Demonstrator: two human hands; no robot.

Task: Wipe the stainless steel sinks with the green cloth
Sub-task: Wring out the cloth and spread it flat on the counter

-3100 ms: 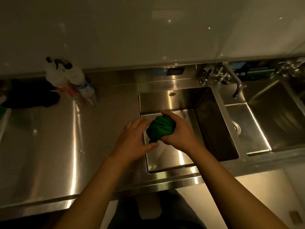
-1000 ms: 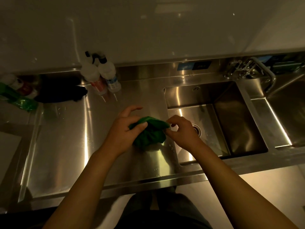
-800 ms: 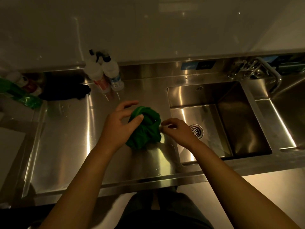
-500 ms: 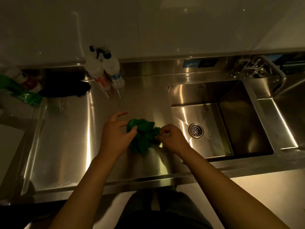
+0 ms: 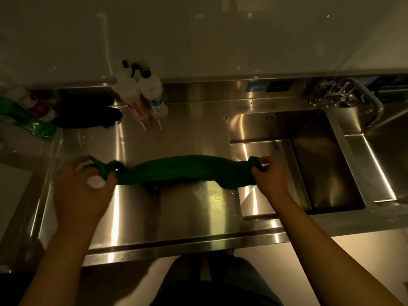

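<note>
Both hands grip the green cloth (image 5: 185,173) stretched taut: left hand (image 5: 82,191) pinching its end left of the sink (image 5: 309,133), right hand (image 5: 268,175) over the sink's left edge.

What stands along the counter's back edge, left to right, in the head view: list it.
Crumpled green plastic bag → black cloth heap → white spray bottle with red label → white spray bottle with blue label → bent chrome tap.

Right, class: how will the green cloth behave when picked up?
Probably floppy: the green cloth droops and bunches between the left hand and right hand. Likely light: fingers alone hold it up. Possibly damp: droplets lie beneath.
</note>
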